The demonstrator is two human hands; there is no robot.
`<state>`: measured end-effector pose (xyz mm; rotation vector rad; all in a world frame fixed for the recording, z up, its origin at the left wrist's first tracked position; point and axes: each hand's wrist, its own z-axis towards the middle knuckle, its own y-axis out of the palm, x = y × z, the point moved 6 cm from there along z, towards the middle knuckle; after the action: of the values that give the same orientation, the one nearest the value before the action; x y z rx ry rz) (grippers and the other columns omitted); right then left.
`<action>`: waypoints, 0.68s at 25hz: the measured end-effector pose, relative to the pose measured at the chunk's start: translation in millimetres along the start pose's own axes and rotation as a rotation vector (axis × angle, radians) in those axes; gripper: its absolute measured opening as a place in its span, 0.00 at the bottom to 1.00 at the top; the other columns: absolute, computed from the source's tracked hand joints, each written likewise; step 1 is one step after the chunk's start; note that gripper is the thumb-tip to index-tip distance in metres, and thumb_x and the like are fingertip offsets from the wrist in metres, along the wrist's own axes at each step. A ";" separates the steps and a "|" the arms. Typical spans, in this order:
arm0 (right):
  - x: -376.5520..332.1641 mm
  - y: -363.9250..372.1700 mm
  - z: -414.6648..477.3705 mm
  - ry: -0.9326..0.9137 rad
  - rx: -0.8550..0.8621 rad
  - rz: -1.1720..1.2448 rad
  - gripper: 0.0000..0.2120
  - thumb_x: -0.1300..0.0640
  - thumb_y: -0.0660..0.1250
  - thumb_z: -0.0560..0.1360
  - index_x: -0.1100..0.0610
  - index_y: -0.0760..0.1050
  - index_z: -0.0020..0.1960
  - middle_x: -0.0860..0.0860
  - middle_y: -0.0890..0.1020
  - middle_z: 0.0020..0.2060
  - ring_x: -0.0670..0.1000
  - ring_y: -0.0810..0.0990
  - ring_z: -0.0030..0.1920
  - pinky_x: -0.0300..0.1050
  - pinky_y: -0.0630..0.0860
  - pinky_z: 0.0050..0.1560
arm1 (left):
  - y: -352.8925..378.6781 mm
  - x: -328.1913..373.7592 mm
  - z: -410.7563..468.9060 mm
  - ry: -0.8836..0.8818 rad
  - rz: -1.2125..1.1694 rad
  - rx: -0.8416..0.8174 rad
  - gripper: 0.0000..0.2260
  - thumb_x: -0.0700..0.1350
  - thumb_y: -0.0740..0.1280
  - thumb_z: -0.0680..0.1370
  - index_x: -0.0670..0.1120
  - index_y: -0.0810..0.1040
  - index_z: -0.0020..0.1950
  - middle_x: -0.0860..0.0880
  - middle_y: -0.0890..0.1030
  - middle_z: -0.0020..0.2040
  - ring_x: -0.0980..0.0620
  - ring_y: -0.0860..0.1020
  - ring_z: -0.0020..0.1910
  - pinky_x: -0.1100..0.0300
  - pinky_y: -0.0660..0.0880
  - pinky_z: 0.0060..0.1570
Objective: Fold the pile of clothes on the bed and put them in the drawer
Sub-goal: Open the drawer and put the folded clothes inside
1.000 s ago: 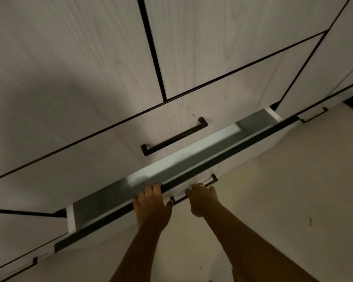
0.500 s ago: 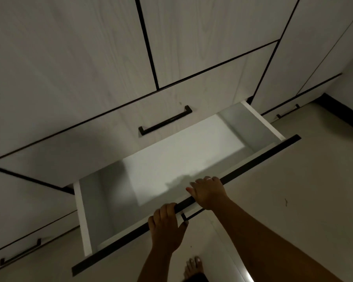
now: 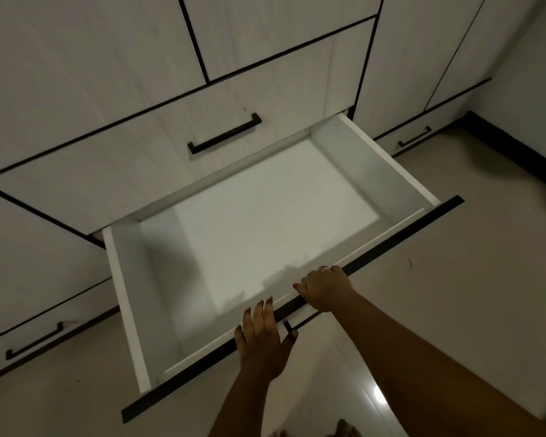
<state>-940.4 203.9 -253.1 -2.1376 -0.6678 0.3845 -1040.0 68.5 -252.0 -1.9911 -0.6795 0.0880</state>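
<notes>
Right hand (image 3: 325, 288) is clenched over the top edge of the drawer (image 3: 125, 304) front, fingers curled inside the rim, knuckles uppermost. Left hand (image 3: 262, 342) lies just beside it on the same edge, fingers fairly straight and laid across the rim, not closed on it; its thumb sits beside the drawer's black pull handle (image 3: 287, 326), which is mostly hidden below the front. The drawer stands well out from the cabinet, bottom row, its dark front edge running diagonally from lower left to upper right. Both white side walls are visible along their length and the white base shows from wall to wall. Directly above it, the upper drawer (image 3: 139, 184) is flush and shut, its bar handle (image 3: 224, 134) apart from the open rim. Pale floor (image 3: 454, 310) lies in front and to the right, bounded by a dark skirting (image 3: 517, 152).
</notes>
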 end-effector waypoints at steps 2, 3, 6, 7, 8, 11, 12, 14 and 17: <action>3.3 7.3 -14.4 0.013 0.026 0.000 0.28 0.43 0.42 0.83 0.57 0.71 0.67 0.57 0.74 0.65 0.58 0.68 0.69 0.55 0.62 0.68 | 7.3 5.1 -13.8 0.009 0.022 0.005 0.37 0.65 0.53 0.79 0.51 0.39 0.79 0.50 0.48 0.79 0.46 0.45 0.78 0.44 0.49 0.73; 4.6 12.1 -20.5 0.015 0.041 -0.010 0.28 0.43 0.42 0.83 0.57 0.71 0.67 0.57 0.74 0.65 0.57 0.68 0.68 0.55 0.62 0.68 | 11.5 7.5 -19.8 0.020 0.033 0.006 0.37 0.65 0.53 0.79 0.50 0.39 0.79 0.50 0.48 0.79 0.46 0.46 0.78 0.45 0.50 0.73; 6.2 23.5 -34.1 0.018 0.044 -0.051 0.28 0.43 0.41 0.83 0.56 0.71 0.68 0.56 0.73 0.67 0.57 0.67 0.70 0.55 0.59 0.70 | 20.8 11.1 -31.6 0.047 0.001 -0.072 0.36 0.64 0.53 0.79 0.51 0.38 0.78 0.50 0.46 0.79 0.46 0.44 0.78 0.45 0.48 0.73; 4.8 27.8 -40.3 0.025 0.041 -0.049 0.28 0.43 0.40 0.83 0.55 0.69 0.69 0.55 0.72 0.68 0.56 0.65 0.72 0.55 0.56 0.72 | 25.4 9.5 -35.8 0.056 -0.039 -0.132 0.35 0.63 0.54 0.80 0.52 0.37 0.78 0.50 0.45 0.79 0.47 0.43 0.78 0.45 0.46 0.73; 3.1 32.3 -48.7 0.033 0.047 -0.037 0.28 0.42 0.40 0.82 0.54 0.67 0.72 0.54 0.69 0.71 0.55 0.61 0.74 0.55 0.53 0.73 | 28.2 6.5 -40.6 0.065 -0.069 -0.188 0.35 0.62 0.54 0.80 0.53 0.37 0.78 0.51 0.43 0.79 0.48 0.41 0.78 0.45 0.44 0.73; -1.9 43.1 -86.7 0.063 0.132 0.054 0.28 0.40 0.42 0.82 0.50 0.51 0.78 0.50 0.56 0.77 0.52 0.47 0.78 0.57 0.44 0.76 | 30.1 -7.4 -56.2 0.067 -0.087 -0.287 0.33 0.61 0.52 0.81 0.54 0.36 0.78 0.51 0.41 0.79 0.50 0.39 0.78 0.44 0.42 0.73; -2.3 47.0 -105.6 0.074 0.157 0.086 0.28 0.40 0.43 0.82 0.50 0.47 0.79 0.49 0.52 0.78 0.51 0.45 0.78 0.56 0.41 0.75 | 30.0 -8.7 -66.0 0.063 -0.082 -0.298 0.33 0.61 0.52 0.81 0.54 0.37 0.78 0.51 0.40 0.79 0.49 0.39 0.78 0.43 0.42 0.73; 1.9 54.1 -145.3 0.118 0.218 0.147 0.29 0.40 0.45 0.82 0.49 0.43 0.79 0.48 0.48 0.78 0.50 0.43 0.78 0.56 0.38 0.74 | 26.6 -1.0 -91.4 0.065 -0.091 -0.282 0.32 0.59 0.53 0.82 0.53 0.37 0.78 0.51 0.40 0.79 0.49 0.39 0.78 0.40 0.43 0.73; 23.2 64.6 -203.3 0.246 0.289 0.260 0.30 0.41 0.46 0.82 0.48 0.40 0.79 0.46 0.47 0.78 0.50 0.41 0.78 0.57 0.35 0.73 | 19.1 41.5 -124.2 0.122 -0.109 -0.265 0.31 0.57 0.53 0.82 0.53 0.38 0.78 0.50 0.40 0.79 0.47 0.39 0.77 0.39 0.46 0.72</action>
<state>-801.6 55.4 -184.0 -1.9532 -0.1813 0.3269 -955.1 -16.1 -195.9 -2.1863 -0.7490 -0.1972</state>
